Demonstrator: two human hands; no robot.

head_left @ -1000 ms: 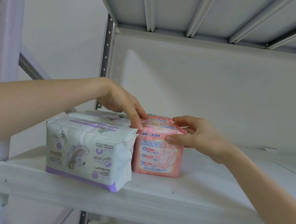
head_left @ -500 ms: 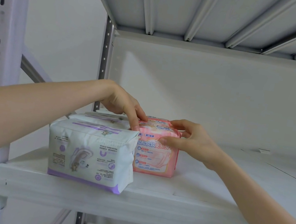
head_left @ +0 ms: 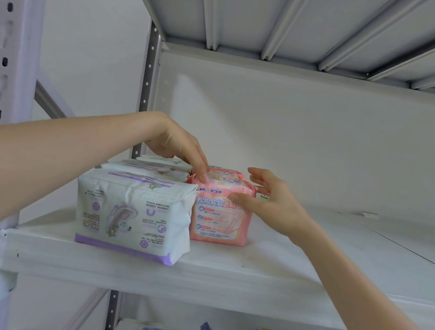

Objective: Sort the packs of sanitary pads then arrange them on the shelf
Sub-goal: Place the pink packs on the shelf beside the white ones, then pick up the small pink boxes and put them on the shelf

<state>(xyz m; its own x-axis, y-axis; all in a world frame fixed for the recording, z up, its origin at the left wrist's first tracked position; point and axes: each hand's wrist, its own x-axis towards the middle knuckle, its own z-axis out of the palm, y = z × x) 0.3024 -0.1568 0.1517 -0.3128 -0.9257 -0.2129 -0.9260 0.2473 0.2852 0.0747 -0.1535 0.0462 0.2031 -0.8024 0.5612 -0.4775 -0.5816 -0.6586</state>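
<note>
The right hand [head_left: 275, 205] had loosened its grip to open fingers on the pink pack [head_left: 221, 216], likely placed, while the left hand [head_left: 182, 147] rested fingertips on top.

Both bare forearms reach forward from the lower corners of the view, converging toward the middle; the left hand [head_left: 178, 144] arches palm down with its wrist raised, its fingers [head_left: 203, 175] angled down and pressing at their tips; the right hand [head_left: 275, 205] sits slightly lower, palm turned leftward, thumb extended level toward the left, the upper fingers spread and loosely curled, not closed.
</note>
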